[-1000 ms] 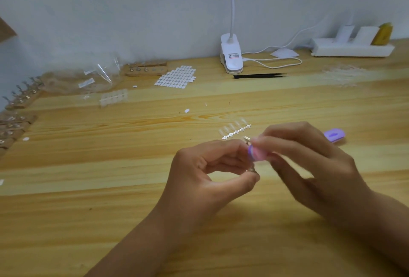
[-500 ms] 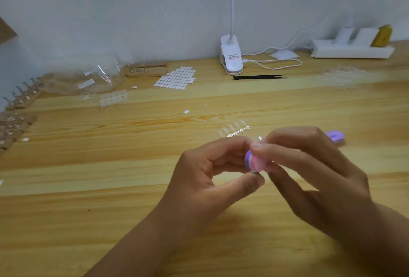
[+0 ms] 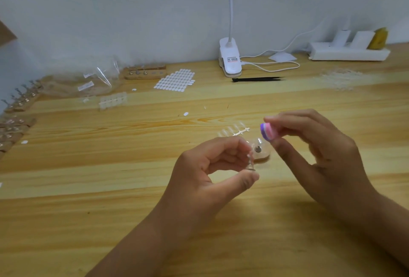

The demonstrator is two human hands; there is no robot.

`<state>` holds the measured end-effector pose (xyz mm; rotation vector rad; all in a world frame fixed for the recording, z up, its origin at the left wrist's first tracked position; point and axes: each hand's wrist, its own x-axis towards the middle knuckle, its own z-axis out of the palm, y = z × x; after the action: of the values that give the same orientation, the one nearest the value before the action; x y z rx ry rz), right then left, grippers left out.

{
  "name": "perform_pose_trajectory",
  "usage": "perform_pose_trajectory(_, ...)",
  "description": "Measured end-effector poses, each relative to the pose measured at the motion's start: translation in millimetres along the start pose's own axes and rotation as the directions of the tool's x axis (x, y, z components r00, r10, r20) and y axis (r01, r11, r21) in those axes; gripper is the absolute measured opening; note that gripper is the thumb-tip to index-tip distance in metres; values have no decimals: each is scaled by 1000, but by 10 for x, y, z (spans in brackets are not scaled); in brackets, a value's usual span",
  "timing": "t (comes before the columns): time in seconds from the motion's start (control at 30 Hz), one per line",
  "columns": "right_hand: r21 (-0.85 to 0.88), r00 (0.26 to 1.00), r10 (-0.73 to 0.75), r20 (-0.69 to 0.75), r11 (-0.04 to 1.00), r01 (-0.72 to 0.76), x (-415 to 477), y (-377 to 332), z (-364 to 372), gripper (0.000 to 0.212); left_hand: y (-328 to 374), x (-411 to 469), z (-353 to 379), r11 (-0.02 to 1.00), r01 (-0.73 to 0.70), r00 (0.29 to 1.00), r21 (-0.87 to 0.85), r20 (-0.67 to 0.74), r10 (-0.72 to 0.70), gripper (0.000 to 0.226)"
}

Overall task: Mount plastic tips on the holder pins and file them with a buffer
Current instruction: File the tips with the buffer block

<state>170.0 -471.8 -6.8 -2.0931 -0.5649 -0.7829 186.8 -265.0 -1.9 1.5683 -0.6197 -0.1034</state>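
My left hand (image 3: 212, 172) pinches a small metal holder pin (image 3: 250, 164) between thumb and forefinger, with a clear plastic tip (image 3: 260, 149) mounted on its top end. My right hand (image 3: 309, 148) grips a purple and pink buffer block (image 3: 268, 133) by its end, held a little above and to the right of the tip, not touching it. A strip of clear plastic tips (image 3: 234, 131) lies on the wooden table just behind my hands.
Wooden holder bases with pins (image 3: 145, 72) stand at the back left, more (image 3: 21, 99) along the left edge. A sheet of white stickers (image 3: 176, 79), black tweezers (image 3: 257, 79), a clip lamp (image 3: 229, 60), a power strip (image 3: 348, 52) and clear bags (image 3: 84, 82) lie along the back.
My right hand has lifted the buffer up and to the right, away from the tip. The tip on the pin in my left hand is now uncovered.
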Motion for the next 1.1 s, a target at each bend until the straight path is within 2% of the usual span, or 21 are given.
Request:
perform_pose_trajectory(0.03, 169, 994, 105, 15, 980, -106, -13, -48, 16, 26, -5, 4, 3, 1000, 11, 1000, -6, -16, -11, 25)
perform_pose_trajectory(0.1, 459, 957, 274, 93, 841, -286, -26, -146, 49, 26, -11, 11, -2, 999, 27, 999, -34, -45, -28, 25)
perform_pose_trajectory(0.13, 542, 937, 328, 123, 769, -340, -31, -167, 55, 28, -8, 14, -7, 999, 24, 998, -49, -53, -26, 25)
perform_pose_trajectory(0.2, 626, 901, 399, 170, 662, -411, -26, -169, 59, 35, -1, 13, -12, 998, 10, 998, -66, -55, -13, 26)
perform_pose_trajectory(0.3, 654, 879, 430, 207, 607, -451, -8, -152, 53, 36, 11, 10, 0, 998, -6, 998, -63, -56, 3, 27)
perform_pose_trajectory(0.43, 675, 892, 400, 209, 601, -428, -30, -151, 50, 25, 3, 9, 7, 999, -23, 996, -31, -90, 20, 28)
perform_pose_trajectory(0.53, 694, 894, 397, 206, 585, -419, -29, -163, 42, 25, 8, 3, 6, 1000, -24, 994, 9, -110, 25, 29)
perform_pose_trajectory(0.83, 666, 913, 350, 208, 633, -395, -40, -174, 81, 27, 41, 1, 14, 958, -33, 979, 283, -183, 87, 29)
perform_pose_trajectory(1.1, 489, 967, 207, 151, 834, -255, -89, -193, 145, 23, 80, -11, 34, 932, -72, 973, 356, -179, 144, 31)
